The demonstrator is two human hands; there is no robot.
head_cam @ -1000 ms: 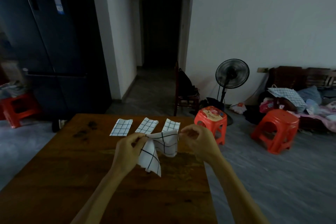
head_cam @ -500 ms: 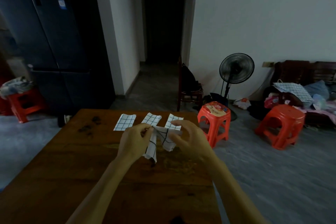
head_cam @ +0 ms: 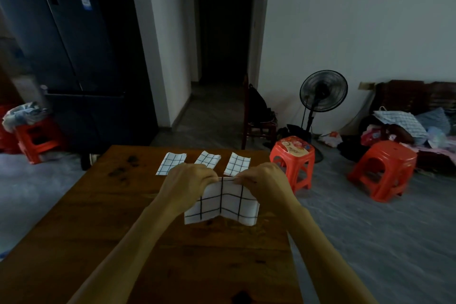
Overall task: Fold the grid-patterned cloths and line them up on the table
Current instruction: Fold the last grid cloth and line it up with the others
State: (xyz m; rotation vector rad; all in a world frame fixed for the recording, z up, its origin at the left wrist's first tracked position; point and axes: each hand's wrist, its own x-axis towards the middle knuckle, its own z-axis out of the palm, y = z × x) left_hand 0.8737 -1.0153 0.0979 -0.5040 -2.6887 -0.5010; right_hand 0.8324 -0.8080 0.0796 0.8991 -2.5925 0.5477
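Three folded cloths (head_cam: 202, 162) are lined up at the table's (head_cam: 103, 217) far edge. A fourth cloth (head_cam: 222, 202) is pinched along its top edge by both hands—left hand (head_cam: 188, 181), right hand (head_cam: 261, 181)—above the table; corners should be matched before creasing.

Head-worn wide-angle view faces forward and down, close over the table (head_cam: 74, 217); far room dim.

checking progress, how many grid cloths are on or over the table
4: three folded in a row at the far edge, left cloth, middle cloth, right cloth; a fourth, the held cloth, hangs from both hands.
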